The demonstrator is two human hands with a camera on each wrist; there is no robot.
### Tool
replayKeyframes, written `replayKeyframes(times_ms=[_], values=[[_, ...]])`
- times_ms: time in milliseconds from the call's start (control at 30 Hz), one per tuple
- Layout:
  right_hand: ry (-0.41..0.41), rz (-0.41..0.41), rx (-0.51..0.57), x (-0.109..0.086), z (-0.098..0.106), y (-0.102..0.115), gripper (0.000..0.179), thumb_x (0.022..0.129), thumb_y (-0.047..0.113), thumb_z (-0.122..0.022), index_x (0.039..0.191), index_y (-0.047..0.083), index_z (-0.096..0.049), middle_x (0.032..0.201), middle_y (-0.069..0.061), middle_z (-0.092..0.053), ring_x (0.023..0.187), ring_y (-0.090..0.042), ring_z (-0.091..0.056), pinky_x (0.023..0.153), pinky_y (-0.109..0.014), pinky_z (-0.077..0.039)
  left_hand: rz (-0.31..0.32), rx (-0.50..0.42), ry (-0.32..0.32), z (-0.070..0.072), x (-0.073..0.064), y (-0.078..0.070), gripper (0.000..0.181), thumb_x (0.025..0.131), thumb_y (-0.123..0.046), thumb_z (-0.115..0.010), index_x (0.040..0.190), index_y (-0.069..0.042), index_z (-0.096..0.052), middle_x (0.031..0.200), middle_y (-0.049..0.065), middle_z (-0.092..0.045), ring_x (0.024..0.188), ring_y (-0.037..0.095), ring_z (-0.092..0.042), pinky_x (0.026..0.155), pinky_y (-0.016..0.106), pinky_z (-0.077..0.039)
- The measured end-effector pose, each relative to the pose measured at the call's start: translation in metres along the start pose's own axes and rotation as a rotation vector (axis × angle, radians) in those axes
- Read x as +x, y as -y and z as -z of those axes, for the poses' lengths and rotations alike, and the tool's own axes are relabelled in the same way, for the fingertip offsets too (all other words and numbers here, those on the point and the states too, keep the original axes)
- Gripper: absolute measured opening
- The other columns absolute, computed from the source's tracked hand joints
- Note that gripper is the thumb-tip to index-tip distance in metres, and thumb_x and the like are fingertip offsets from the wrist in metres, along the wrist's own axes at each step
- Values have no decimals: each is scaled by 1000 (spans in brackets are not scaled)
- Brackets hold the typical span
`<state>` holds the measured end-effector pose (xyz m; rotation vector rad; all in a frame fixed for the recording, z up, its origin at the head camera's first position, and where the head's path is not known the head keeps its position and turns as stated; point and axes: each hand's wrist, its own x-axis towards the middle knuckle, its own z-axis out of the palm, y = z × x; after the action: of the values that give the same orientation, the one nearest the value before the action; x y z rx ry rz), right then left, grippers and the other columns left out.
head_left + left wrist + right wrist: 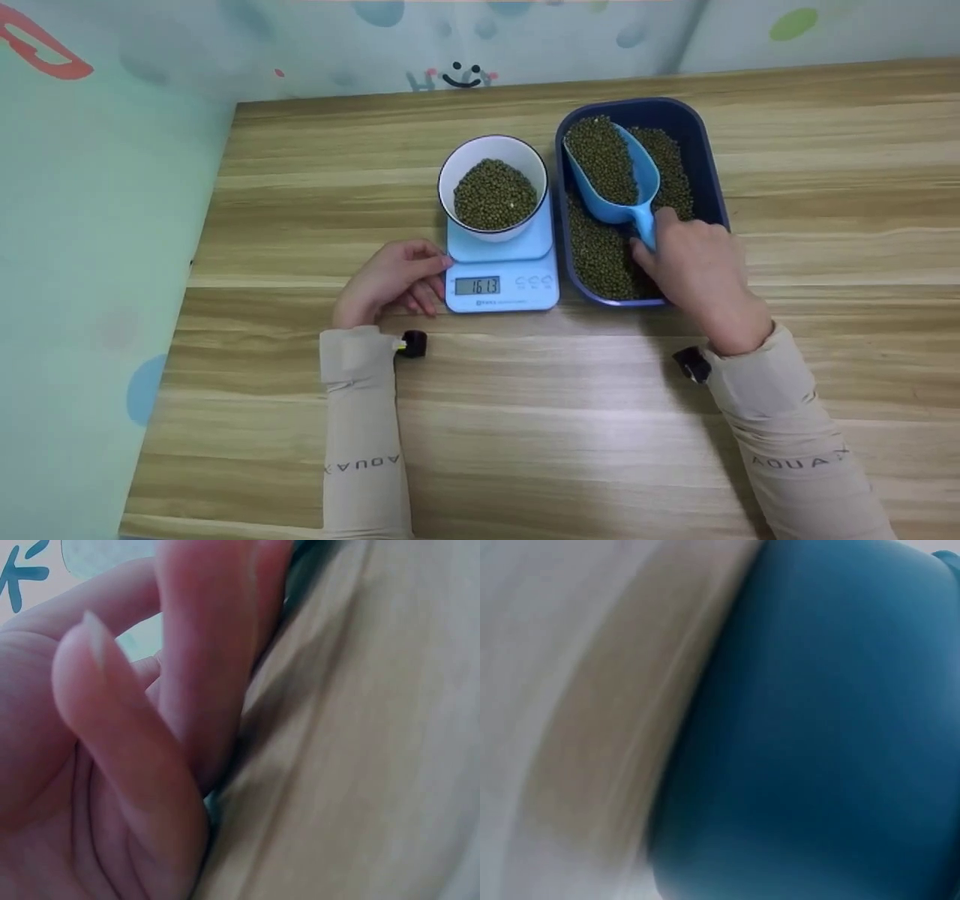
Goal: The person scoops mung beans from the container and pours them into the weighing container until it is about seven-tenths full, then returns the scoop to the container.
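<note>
My right hand grips the handle of a light-blue scoop, which is heaped with small green mung beans. The scoop is over a dark-blue tub, where more mung beans lie. In the right wrist view, the tub's outer wall fills much of the picture and the hand is out of sight. My left hand rests on the table, its thumb at the left edge of a light-blue kitchen scale. Its fingers are loosely bent in the left wrist view.
On the scale stands a white bowl with a dark rim, partly filled with mung beans. Digits show on the scale's display. The wood-grain table meets a patterned wall covering at the back and left.
</note>
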<state>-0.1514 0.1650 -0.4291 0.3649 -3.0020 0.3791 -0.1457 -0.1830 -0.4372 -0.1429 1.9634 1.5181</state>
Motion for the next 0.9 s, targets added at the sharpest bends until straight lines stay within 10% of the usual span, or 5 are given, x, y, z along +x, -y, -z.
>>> replayKeyframes(times_ms=[900], values=[[-105, 47, -34, -9, -2, -3, 25, 77, 23, -57, 66, 5, -42, 50, -7, -39, 40, -27, -39, 32, -40, -28, -5, -8, -8, 0, 1, 1, 26, 89, -24, -56, 102, -2, -56, 79, 21, -62, 49, 21, -60, 40, 26, -45]])
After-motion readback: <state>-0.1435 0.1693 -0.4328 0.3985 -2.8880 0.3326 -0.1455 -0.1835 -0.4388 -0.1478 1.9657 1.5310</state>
